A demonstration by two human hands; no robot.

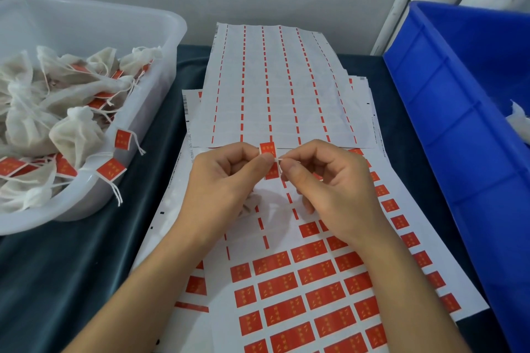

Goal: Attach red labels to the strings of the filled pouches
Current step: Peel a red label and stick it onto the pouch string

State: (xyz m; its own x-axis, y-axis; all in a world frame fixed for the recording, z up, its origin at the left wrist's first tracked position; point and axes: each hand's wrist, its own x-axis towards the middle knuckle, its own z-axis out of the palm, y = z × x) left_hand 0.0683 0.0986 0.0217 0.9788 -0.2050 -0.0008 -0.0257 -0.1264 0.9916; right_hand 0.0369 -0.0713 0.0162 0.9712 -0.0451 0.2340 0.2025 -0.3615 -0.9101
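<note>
At the left of the frame, my clear tub (160, 46) holds many pouches (77, 135) already tagged. In the centre, my left hand (226, 178) pinches a red label (268, 149) and my right hand (329, 183) pinches the string (279, 158), fingertips nearly meeting. Below, the sheet (315, 289) keeps plenty of labels; untagged pouches show at the right in the blue bin (459, 123).

A translucent white plastic tub (160, 46) sits at the left of the dark cloth-covered bench (71, 266), with tied white mesh pouches (74, 135) heaped in it and some of their labelled strings hanging over its near rim. A blue plastic crate (459, 129) stands at the right. Between them lie overlapping white label sheets (315, 289), a stripped sheet (275, 89) on top behind, with both hands above the middle.
</note>
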